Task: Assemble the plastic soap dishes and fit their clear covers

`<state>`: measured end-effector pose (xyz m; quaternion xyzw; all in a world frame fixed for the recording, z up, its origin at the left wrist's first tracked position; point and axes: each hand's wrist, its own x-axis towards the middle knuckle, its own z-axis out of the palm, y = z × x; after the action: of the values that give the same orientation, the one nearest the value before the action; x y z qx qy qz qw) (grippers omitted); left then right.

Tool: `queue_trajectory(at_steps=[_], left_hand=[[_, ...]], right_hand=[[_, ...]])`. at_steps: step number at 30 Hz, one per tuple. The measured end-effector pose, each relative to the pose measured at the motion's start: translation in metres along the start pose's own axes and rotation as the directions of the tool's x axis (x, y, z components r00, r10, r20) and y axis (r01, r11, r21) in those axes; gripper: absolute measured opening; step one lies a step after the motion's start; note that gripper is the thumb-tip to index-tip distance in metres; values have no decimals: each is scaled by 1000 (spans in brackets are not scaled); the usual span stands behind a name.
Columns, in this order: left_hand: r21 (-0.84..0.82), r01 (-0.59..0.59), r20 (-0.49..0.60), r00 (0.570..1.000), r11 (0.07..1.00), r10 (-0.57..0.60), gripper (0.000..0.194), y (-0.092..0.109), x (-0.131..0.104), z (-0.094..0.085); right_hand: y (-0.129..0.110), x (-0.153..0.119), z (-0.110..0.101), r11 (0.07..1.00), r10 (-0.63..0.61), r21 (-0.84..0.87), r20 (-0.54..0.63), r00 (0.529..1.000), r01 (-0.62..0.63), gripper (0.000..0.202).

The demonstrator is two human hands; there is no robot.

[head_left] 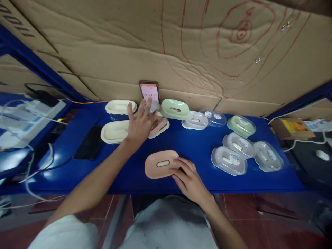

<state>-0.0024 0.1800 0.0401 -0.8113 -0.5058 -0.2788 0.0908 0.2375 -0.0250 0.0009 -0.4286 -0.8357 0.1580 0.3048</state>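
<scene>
A pink oval soap dish (151, 169) with a pale slot in its middle lies on the blue table. My right hand (190, 178) grips its right end, fingers on top and thumb along the near edge. Farther back, my left hand (140, 121) reaches with spread fingers over a group of dishes. Beneath and beside it are a pink dish (158, 126) and a cream tray (115, 131). Close to its fingertips is a greyish piece (154, 106); contact is unclear. A green dish (175, 109) sits just right of that hand, and another cream tray (120, 106) is behind its left side.
Several clear-lidded dishes (229, 160) stand at the right, one of them green (241, 125). A pale dish (195, 119) and clear lids (213, 117) are at the back. A phone (149, 91) showing a timer leans on the cardboard wall (116, 58). A black flat object (88, 142) lies left.
</scene>
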Motion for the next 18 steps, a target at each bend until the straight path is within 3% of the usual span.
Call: queue_trajectory(at_steps=[3,7,13,18], left_hand=[[-3,-44,-12,999,999,44,30,-3,2,-4],[21,-100,-71,992,995,101,16,5,-11,-29],[64,-201,-164,964,978,209,17,32,-49,-69],[-136,-225,-175,964,965,200,20,58,-91,-73]], right_hand=[[0,1,0,1000,8,-8,6,1000,-8,32],[-1,3,0,1000,14,-20,21,1000,-14,33],[-1,5,-1,993,106,-47,47,993,-104,52],[-1,-3,5,988,148,-37,-71,986,-151,78]])
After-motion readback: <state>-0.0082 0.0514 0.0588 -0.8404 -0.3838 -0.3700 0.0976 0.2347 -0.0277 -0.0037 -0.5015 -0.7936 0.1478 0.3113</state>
